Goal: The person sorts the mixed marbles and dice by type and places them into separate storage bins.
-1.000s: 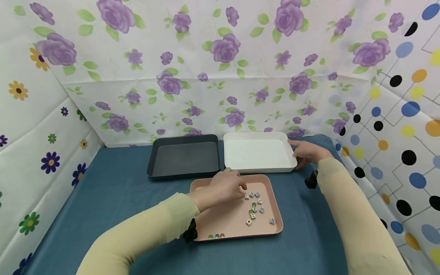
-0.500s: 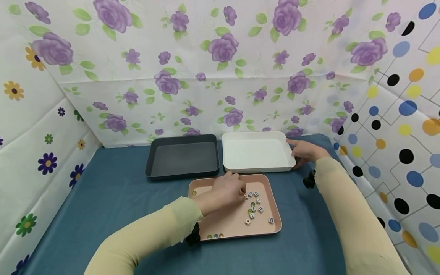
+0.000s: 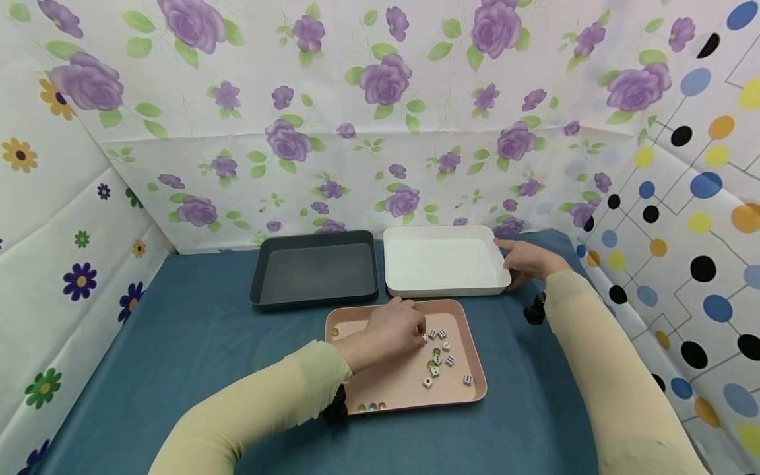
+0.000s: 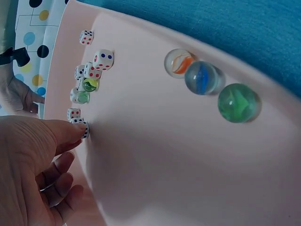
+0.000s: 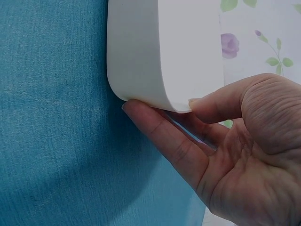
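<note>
In the head view my left hand [image 3: 394, 328] reaches into a pink tray [image 3: 394, 386]. Its thumb and index finger pinch a white die [image 4: 86, 129], as the left wrist view shows; the other fingers are curled loosely below. Several more dice [image 3: 468, 379] lie in the tray's right half, with two greenish marbles [image 4: 90, 84] among them. My right hand [image 3: 530, 260] grips the right end of a white tray [image 3: 445, 260]. In the right wrist view its thumb sits on the rim and its fingers press against the outer wall.
A dark grey tray [image 3: 317, 267] stands left of the white one, behind the pink tray. An orange marble [image 4: 179, 63], a blue marble [image 4: 203, 77] and a green marble [image 4: 239, 103] lie along the pink tray's near edge. Patterned cloth walls [image 3: 653, 218] bound the blue table.
My left hand has shifted slightly right toward the dice, uncovering a yellowish marble in the pink tray's far left corner. My right hand keeps its place on the white tray.
</note>
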Demonstrator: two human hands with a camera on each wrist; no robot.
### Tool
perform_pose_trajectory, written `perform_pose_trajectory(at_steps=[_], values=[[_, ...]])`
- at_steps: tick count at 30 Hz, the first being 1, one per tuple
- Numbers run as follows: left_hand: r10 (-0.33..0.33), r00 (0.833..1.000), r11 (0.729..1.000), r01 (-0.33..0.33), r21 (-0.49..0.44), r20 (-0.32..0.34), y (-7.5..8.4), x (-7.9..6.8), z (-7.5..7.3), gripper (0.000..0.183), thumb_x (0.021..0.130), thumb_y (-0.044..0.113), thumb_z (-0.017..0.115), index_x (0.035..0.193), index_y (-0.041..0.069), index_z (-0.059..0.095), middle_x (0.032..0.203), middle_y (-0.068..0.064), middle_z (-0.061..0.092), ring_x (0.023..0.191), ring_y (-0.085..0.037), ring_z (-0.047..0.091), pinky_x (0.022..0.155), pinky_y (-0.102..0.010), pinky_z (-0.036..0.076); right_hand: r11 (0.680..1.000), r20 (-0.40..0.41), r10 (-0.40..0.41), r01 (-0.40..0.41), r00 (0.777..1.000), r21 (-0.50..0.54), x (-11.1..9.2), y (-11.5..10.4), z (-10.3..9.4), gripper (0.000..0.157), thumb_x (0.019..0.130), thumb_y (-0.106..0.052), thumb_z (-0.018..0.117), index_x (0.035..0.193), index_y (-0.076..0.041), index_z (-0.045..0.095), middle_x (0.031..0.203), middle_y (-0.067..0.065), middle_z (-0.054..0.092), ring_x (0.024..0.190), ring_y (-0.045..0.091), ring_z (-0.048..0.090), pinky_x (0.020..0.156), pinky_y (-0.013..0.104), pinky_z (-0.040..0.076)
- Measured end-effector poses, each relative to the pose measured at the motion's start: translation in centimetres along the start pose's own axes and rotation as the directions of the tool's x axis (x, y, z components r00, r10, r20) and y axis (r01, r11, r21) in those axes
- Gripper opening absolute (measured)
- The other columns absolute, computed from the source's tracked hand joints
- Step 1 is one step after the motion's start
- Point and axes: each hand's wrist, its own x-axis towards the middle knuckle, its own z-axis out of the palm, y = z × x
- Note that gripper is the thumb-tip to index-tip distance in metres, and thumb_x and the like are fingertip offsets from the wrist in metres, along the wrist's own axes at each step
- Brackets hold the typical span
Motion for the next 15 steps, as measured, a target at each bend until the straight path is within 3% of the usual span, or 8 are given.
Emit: perform_pose_trajectory(at_steps=[8, 15], values=[[0.024, 0.999, 1.0, -0.024, 0.007, -0.04, 0.0, -0.3, -0.7, 0.01, 0.091, 0.035, 0.076, 0.098, 0.028, 0.079, 0.096, 0.008, 0.059, 0.087, -0.011, 0.05, 0.069, -0.028, 0.045, 1.0, -0.002, -0.007, 0.007, 1.0, 0.0, 0.1, -0.1, -0.1, 0.087, 0.099, 0.008, 0.042, 0.164, -0.023, -0.006, 0.167, 0.027, -0.009, 0.119, 0.041, 0.058, 0.082, 0.048, 0.059], [0.02, 0.995, 0.999, -0.024, -0.043, -0.094, -0.7, -1.5, -2.4, 0.009, 0.093, 0.04, 0.075, 0.097, 0.032, 0.078, 0.109, 0.007, 0.06, 0.096, -0.013, 0.054, 0.068, -0.029, 0.049, 1.0, -0.004, -0.019, 0.019, 1.0, -0.004, -0.3, 0.1, -0.2, 0.088, 0.098, 0.009, 0.042, 0.165, -0.022, -0.005, 0.165, 0.032, -0.002, 0.093, 0.037, 0.068, 0.081, 0.051, 0.059]])
